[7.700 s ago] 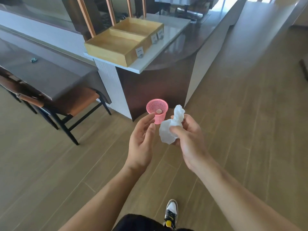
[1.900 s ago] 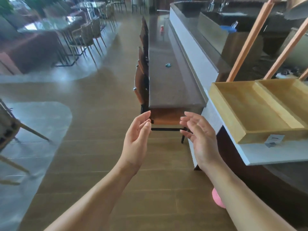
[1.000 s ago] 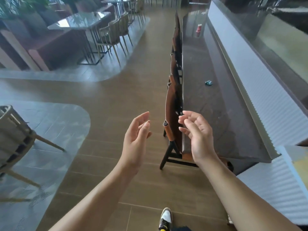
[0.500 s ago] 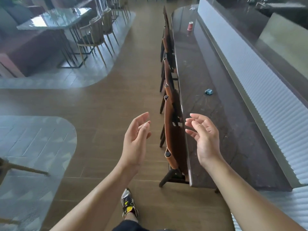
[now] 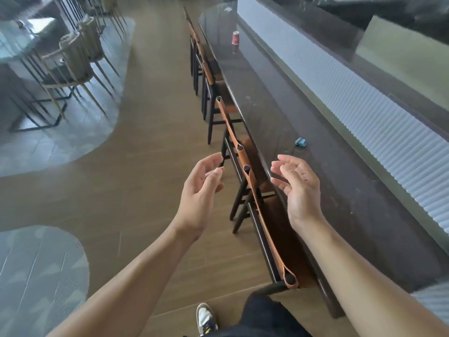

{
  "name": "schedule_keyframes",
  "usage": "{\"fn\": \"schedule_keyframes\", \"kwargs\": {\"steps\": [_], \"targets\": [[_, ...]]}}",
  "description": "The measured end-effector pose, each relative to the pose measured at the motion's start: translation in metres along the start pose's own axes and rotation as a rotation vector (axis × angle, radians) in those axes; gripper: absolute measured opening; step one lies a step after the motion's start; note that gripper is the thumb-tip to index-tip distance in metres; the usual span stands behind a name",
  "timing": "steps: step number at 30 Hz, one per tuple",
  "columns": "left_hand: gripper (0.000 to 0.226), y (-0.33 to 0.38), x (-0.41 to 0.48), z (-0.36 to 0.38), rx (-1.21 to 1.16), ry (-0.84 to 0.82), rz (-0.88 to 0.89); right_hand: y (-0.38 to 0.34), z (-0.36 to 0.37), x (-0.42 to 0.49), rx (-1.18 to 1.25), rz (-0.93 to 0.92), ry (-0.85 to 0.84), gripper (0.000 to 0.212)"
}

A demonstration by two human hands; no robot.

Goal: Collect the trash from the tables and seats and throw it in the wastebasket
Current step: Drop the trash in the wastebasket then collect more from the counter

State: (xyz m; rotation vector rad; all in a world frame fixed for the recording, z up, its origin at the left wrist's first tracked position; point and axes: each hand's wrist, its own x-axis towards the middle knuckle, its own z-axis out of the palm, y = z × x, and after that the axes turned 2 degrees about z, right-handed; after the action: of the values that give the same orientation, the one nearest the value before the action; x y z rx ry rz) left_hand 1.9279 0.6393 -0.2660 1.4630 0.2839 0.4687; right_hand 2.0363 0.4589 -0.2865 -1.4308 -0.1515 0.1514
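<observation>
A single head-worn wide-angle camera is looking forward and steeply down from standing height. It is facing along the dark counter point(image 5: 315, 166), which is running from 5 o'clock up to 12 o'clock, with the chair row point(image 5: 267, 229) alongside. The left hand point(image 5: 199, 198) and right hand point(image 5: 301, 190) are sitting nearest the lens, around centre. The wearer's shoe point(image 5: 205, 319) is showing at 6 o'clock. Dining chairs point(image 5: 70, 66) are lying far off at 10 o'clock.

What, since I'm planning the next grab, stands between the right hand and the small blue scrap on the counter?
Nothing visible does: only bare counter lies between the open right hand and the blue scrap farther along it.
</observation>
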Motion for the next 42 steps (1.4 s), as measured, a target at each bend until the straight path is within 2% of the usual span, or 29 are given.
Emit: {"fn": "schedule_keyframes", "kwargs": {"steps": [3, 7, 13, 18, 23, 34, 42], "targets": [[0.043, -0.003, 0.032, -0.007, -0.003, -0.073, -0.001, 0.005, 0.013, 0.017, 0.000, 0.001, 0.056, 0.016], [0.042, -0.015, 0.077, 0.000, -0.005, -0.152, -0.022, 0.009, 0.012, 0.043, 0.011, -0.009, 0.153, 0.024], [0.052, -0.035, 0.148, 0.036, 0.035, -0.293, -0.036, 0.017, -0.008, 0.093, 0.023, -0.028, 0.298, 0.019], [0.049, -0.049, 0.207, 0.070, 0.084, -0.382, -0.050, 0.028, -0.025, 0.147, 0.064, -0.001, 0.380, 0.021], [0.036, -0.061, 0.255, 0.103, 0.116, -0.422, -0.089, 0.031, -0.047, 0.192, 0.088, 0.005, 0.452, 0.020], [0.035, -0.109, 0.309, 0.186, 0.187, -0.549, -0.150, 0.040, -0.098, 0.218, 0.040, 0.012, 0.590, 0.018], [0.037, -0.136, 0.345, 0.221, 0.273, -0.615, -0.177, 0.036, -0.115, 0.233, 0.033, 0.019, 0.666, 0.014]]}}
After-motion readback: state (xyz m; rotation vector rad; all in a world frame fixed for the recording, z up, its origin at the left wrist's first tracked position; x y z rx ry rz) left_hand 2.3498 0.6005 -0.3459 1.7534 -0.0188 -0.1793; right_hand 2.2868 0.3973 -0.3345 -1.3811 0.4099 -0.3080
